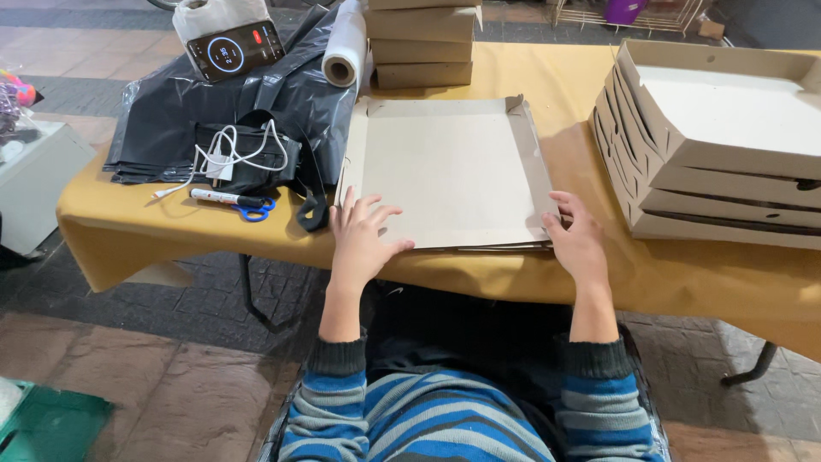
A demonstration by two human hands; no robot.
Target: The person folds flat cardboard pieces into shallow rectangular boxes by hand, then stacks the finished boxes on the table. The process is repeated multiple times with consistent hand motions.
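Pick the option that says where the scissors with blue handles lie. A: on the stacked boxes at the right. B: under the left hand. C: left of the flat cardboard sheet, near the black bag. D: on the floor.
C: the scissors lie on the yellow tablecloth left of the flat cardboard sheet, beside the black bag.

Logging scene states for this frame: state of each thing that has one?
flat cardboard box blank: unfolded, lying flat, far flaps partly raised
left hand: open, palm down on the blank's near left corner
right hand: fingers on the blank's near right edge
stacked boxes: folded, nested, tilted
phone: screen lit
scissors: shut
plastic roll: wound, lying on its side
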